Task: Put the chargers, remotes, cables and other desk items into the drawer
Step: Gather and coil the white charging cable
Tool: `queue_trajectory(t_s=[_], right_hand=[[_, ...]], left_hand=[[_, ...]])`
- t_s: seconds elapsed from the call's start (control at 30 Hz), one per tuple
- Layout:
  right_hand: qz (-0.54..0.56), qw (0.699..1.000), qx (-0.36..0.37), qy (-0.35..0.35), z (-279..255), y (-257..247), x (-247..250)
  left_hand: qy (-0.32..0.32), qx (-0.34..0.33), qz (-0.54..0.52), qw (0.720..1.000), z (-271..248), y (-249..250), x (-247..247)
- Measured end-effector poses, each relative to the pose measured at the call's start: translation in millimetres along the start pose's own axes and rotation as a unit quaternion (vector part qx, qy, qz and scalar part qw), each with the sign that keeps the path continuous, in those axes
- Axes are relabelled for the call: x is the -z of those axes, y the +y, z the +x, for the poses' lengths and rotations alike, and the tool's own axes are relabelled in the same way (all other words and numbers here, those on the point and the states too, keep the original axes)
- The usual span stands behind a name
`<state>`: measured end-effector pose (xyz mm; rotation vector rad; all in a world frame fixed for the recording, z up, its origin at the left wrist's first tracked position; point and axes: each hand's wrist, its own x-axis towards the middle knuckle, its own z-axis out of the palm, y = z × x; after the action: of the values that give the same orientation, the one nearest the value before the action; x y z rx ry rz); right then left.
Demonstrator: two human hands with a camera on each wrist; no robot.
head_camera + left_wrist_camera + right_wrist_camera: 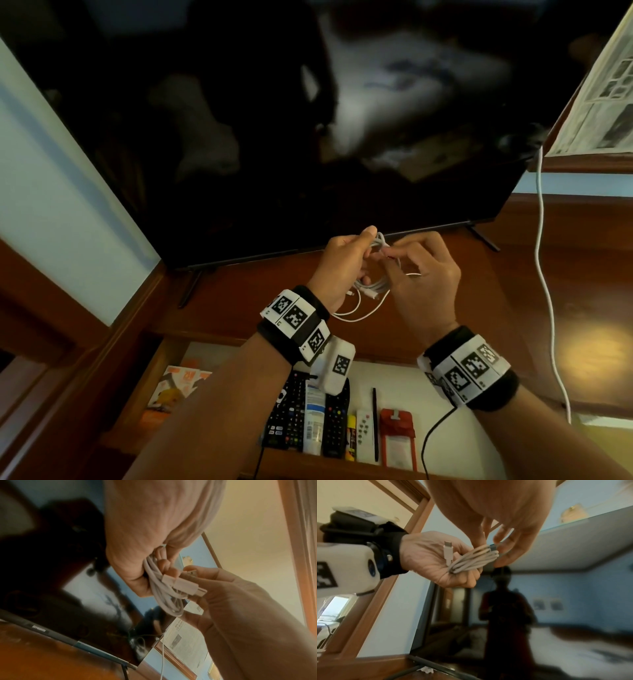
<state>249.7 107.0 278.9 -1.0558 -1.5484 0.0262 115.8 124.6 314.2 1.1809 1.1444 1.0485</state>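
Note:
A coiled white cable [371, 287] is held up over the wooden desk, in front of the TV. My left hand [342, 263] grips the bundle of loops [474, 559], and a white plug [448, 551] lies across its palm. My right hand [421, 270] pinches the coil's far end with thumb and fingertips [498, 545]. In the left wrist view the coil [164, 595] and another white plug [187, 586] show between both hands. Below, the open drawer [438, 404] holds black remotes [291, 421], a white remote [364, 435], a tube, a pen and a red pouch [399, 435].
A large dark TV [239, 120] stands at the back of the desk. Another white cable [544, 274] hangs down on the right beside a framed picture [603, 85]. A booklet [181, 383] lies at the drawer's left end. A black wire [435, 435] crosses the drawer.

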Motion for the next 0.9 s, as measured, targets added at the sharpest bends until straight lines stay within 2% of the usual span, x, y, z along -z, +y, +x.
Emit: queue_trajectory(t_s=[0.07,0.17,0.27,0.33,0.4,0.47,0.5,0.57,0.63,0.73,0.83,0.9], right_hand=[[-0.055,0.997,0.058,-0.005,-2,3,0],[-0.108,0.982,0.147,-0.057,-7,5,2],[-0.058,0.983,0.152,-0.086,-9,4,6],[-0.016,0.992,0.104,-0.068,-8,0,10],[0.04,0.999,-0.007,-0.024,-4,-4,14],[0.095,0.987,-0.127,-0.009,1,-3,16],[0.104,0.98,-0.166,-0.023,3,-1,16],[0.104,0.972,-0.194,-0.078,8,6,16],[0.072,0.976,-0.164,-0.126,12,9,16],[-0.012,0.979,-0.059,-0.196,14,8,15],[-0.039,0.959,-0.025,-0.281,11,6,9],[-0.03,0.96,-0.018,-0.277,8,11,5]], left_hand=[[0.01,-0.001,0.005,1.0,2,-2,-2],[0.035,0.014,0.018,0.999,6,-9,-5],[0.058,0.05,0.031,0.997,10,-13,-2],[0.064,0.069,-0.004,0.996,11,-12,3],[0.048,0.08,-0.045,0.995,10,-9,8],[0.016,0.092,-0.095,0.991,8,-6,12],[-0.003,0.098,-0.12,0.988,7,-5,13],[-0.034,0.107,-0.152,0.982,5,-3,15],[-0.049,0.107,-0.167,0.979,2,-2,16],[-0.05,0.098,-0.155,0.982,-3,0,12],[-0.028,0.079,-0.127,0.988,-3,1,3],[-0.018,0.073,-0.109,0.991,-3,1,-1]])
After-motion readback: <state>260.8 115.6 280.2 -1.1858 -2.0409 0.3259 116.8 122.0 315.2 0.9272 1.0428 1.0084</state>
